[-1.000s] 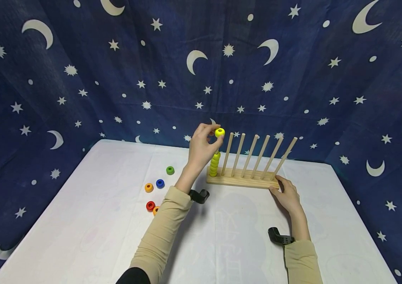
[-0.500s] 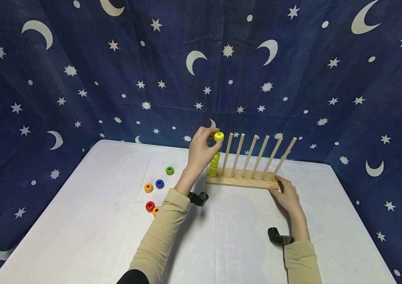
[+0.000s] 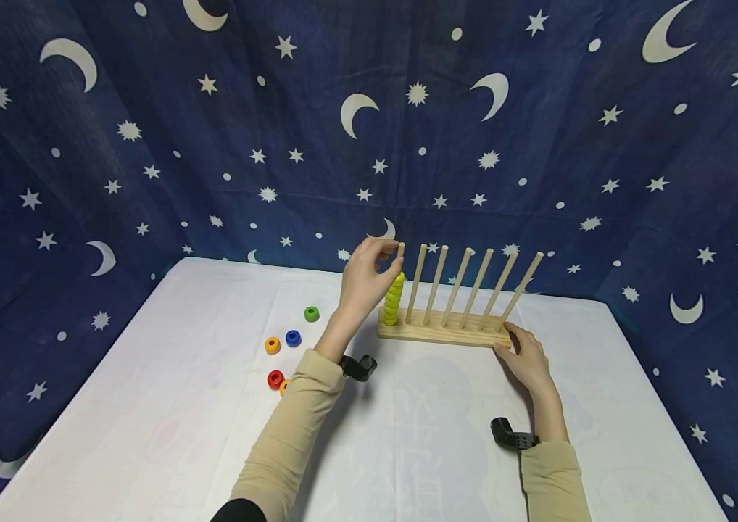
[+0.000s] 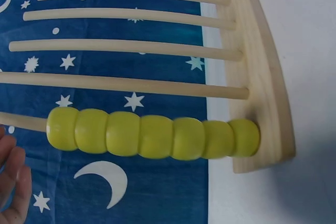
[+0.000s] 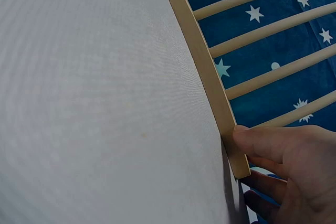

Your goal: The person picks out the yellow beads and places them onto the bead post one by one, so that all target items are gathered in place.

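Note:
A wooden peg stand (image 3: 441,333) has a row of upright pegs on a flat base. Its leftmost peg carries a stack of several yellow beads (image 3: 393,299), which fill it from the base to well up its length. Beside the bare top of that peg is my left hand (image 3: 364,279), fingers loosely bent. In the left wrist view its fingertips (image 4: 20,166) stand apart from the beads with nothing held. My right hand (image 3: 528,360) grips the right end of the base, thumb (image 5: 257,139) on the front edge and fingers behind it.
Left of my left forearm, loose beads lie on the white table (image 3: 147,406): green (image 3: 312,314), blue (image 3: 293,338), orange (image 3: 272,346), red (image 3: 275,379) and another orange one (image 3: 284,387) partly behind the sleeve. A dark blue star-patterned cloth (image 3: 317,130) hangs behind.
The yellow bead pinched in my left hand above the leftmost peg has gone down onto the stack. My left fingers have let it go and lowered slightly. The right hand stays put.

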`<state>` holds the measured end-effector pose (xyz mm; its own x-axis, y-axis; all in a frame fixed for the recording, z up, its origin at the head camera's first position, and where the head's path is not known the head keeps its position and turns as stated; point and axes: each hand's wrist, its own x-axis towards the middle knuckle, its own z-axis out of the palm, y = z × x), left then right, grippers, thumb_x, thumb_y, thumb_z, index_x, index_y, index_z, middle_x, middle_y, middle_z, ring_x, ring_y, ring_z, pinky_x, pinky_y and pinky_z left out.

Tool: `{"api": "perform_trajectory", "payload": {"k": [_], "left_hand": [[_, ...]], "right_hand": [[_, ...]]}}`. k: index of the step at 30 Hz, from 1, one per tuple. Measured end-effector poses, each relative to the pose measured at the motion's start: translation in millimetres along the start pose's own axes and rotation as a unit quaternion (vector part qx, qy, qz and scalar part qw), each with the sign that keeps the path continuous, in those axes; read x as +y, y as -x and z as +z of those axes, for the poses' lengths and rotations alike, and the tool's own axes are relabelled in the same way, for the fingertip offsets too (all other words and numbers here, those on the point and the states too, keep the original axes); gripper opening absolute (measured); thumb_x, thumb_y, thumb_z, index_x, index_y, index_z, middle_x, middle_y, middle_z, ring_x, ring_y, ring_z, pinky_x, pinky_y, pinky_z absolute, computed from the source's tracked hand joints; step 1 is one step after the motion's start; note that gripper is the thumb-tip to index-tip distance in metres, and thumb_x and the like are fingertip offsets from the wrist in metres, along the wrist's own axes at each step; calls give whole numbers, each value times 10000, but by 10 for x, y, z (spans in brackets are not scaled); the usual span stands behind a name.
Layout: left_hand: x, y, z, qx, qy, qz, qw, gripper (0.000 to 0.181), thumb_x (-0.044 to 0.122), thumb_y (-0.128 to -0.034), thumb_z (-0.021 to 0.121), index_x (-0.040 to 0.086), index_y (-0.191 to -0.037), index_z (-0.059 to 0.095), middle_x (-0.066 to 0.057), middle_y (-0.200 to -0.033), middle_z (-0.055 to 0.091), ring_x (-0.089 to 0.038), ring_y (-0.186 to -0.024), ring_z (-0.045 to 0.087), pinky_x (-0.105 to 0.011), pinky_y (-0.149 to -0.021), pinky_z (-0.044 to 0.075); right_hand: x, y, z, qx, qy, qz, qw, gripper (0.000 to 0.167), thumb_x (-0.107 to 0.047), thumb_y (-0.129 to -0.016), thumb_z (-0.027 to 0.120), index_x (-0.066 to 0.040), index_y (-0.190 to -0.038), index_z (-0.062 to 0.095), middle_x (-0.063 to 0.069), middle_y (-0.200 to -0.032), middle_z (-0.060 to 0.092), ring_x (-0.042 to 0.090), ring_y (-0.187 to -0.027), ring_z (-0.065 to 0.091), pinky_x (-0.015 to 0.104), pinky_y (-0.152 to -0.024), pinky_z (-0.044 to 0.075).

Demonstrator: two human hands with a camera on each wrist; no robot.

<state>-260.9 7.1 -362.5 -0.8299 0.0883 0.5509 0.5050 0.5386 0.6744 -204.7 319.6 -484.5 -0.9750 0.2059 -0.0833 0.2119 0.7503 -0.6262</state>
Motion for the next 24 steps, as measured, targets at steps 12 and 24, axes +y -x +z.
{"api": "perform_trajectory", "payload": {"k": [12, 24], "left_hand": [[-186, 158, -26, -223, -112, -401, 9989, 242, 203, -905, 635, 99, -1118, 687, -46, -1025, 659, -204, -952, 636, -324, -806, 534], [-399, 388, -59, -469, -313, -673, 9961, 241, 203, -898, 626, 101, -1108, 686, -62, -1022, 670, -222, -953, 641, -338, -787, 530]], "right_hand": [[-34, -3, -7, -33, 70, 46, 10000, 641, -256, -947, 544, 2, -1478, 296, 319, -1505, 271, 516, -1398, 202, 694, -1109, 145], [-141, 131, -234, 45, 235, -100, 9997, 603, -269, -978, 492, 5, -1477, 293, 335, -1438, 358, 519, -1335, 328, 660, -1080, 271]]}}
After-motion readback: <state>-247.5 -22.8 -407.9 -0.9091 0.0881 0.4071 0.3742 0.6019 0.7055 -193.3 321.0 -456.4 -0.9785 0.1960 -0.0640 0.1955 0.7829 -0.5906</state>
